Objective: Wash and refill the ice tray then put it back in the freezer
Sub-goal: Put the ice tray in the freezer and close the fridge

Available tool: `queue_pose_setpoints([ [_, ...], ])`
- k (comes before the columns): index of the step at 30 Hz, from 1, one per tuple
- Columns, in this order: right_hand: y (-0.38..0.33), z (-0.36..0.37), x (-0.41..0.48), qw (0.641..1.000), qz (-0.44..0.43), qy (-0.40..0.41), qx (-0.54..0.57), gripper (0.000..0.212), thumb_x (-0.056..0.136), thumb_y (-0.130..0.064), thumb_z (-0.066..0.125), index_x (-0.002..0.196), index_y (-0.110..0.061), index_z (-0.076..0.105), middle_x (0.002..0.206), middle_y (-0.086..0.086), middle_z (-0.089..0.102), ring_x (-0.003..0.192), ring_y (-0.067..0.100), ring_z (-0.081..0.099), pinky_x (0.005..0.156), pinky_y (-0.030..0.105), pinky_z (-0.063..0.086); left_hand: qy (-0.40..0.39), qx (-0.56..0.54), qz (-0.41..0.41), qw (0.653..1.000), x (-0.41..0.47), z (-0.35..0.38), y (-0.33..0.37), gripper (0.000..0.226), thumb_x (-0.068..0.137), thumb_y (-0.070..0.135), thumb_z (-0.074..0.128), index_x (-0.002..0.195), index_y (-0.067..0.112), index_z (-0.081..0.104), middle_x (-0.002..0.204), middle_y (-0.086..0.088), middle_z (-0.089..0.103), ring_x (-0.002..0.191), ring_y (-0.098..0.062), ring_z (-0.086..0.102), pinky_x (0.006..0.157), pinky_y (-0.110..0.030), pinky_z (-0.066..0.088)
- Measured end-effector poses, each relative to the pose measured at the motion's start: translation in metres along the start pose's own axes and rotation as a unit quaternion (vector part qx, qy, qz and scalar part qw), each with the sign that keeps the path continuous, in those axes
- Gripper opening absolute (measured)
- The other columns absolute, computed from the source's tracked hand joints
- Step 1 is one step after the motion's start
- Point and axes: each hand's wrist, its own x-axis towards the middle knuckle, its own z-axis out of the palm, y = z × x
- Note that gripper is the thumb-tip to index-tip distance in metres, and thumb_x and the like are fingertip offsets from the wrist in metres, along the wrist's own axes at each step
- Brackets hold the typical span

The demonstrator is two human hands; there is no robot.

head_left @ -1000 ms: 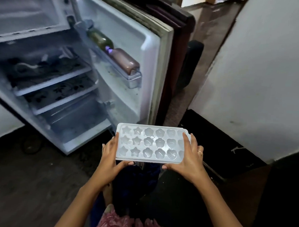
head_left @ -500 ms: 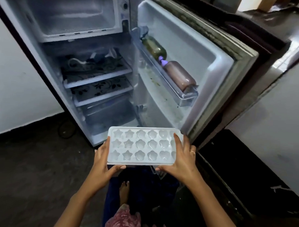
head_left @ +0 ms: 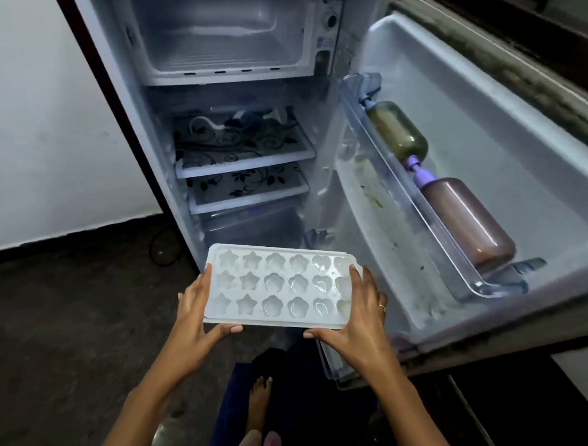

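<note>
Ice tray [head_left: 276, 286] gripped by L hand [head_left: 194, 316], R hand [head_left: 362, 323], fridge [head_left: 323, 139] open, dark floor [head_left: 62, 330]

Smooth, faintly glossy plastic in the white rectangular moulded ice tray [head_left: 276, 286], glinting inside its cups. Glossy white plastic lining the freezer compartment [head_left: 223, 34], dulled by frost at its back edge. Shiny black-flowered glass shelves [head_left: 245, 153]; clear glossy plastic door rack [head_left: 421, 211]. Matt white painted wall [head_left: 38, 110]; rough, dull dark floor [head_left: 63, 314].
</note>
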Motion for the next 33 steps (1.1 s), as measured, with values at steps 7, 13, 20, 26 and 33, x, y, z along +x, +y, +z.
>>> queue_pose_setpoints([
  [7, -0.015, 0.007, 0.062, 0.999, -0.026, 0.032, 0.028, 0.127, 0.043, -0.064, 0.072, 0.147, -0.017, 0.015, 0.153, 0.002, 0.016, 0.134, 0.022, 0.021, 0.106, 0.026, 0.012, 0.025, -0.007, 0.002, 1.000, 0.056, -0.014, -0.008, 0.102, 0.055, 0.086, 0.051, 0.137, 0.060, -0.005, 0.144, 0.009, 0.021, 0.138, -0.011, 0.014, 0.116, -0.054, 0.009],
  [13, -0.035, 0.005, 0.120, 0.995, -0.059, 0.061, 0.044, 0.123, 0.042, -0.069, 0.066, 0.144, -0.012, 0.026, 0.147, 0.003, 0.031, 0.133, 0.015, 0.028, 0.108, 0.030, 0.016, 0.041, -0.056, 0.000, 0.998, 0.103, -0.031, 0.000, 0.101, 0.057, 0.065, 0.057, 0.138, 0.046, 0.001, 0.140, 0.011, 0.020, 0.117, 0.027, 0.019, 0.103, -0.009, 0.023],
  [20, -0.062, 0.007, 0.182, 0.991, -0.075, 0.100, 0.041, 0.119, 0.043, -0.068, 0.062, 0.143, -0.012, 0.028, 0.147, 0.005, 0.034, 0.128, 0.013, 0.024, 0.105, 0.044, 0.028, 0.073, -0.071, 0.003, 0.995, 0.162, -0.060, -0.001, 0.112, 0.045, 0.083, 0.058, 0.135, 0.050, 0.002, 0.138, 0.012, 0.021, 0.123, 0.009, 0.023, 0.104, -0.017, 0.022],
  [26, -0.079, 0.007, 0.237, 0.990, -0.087, 0.100, 0.042, 0.125, 0.037, -0.071, 0.059, 0.144, -0.013, 0.028, 0.148, 0.003, 0.033, 0.131, 0.025, 0.029, 0.107, 0.037, 0.026, 0.100, -0.062, 0.020, 0.993, 0.210, -0.082, 0.002, 0.115, 0.039, 0.095, 0.048, 0.135, 0.049, 0.002, 0.137, 0.013, 0.020, 0.117, 0.016, 0.019, 0.102, -0.018, 0.020],
  [33, -0.097, 0.000, 0.291, 0.985, -0.117, 0.119, 0.052, 0.126, 0.034, -0.067, 0.070, 0.142, -0.015, 0.031, 0.135, -0.015, 0.031, 0.130, 0.022, 0.032, 0.100, 0.024, 0.024, 0.111, -0.057, 0.034, 0.992, 0.260, -0.104, 0.015, 0.115, 0.033, 0.091, 0.052, 0.129, 0.054, 0.001, 0.137, 0.013, 0.020, 0.127, -0.001, 0.021, 0.103, -0.019, 0.021],
])
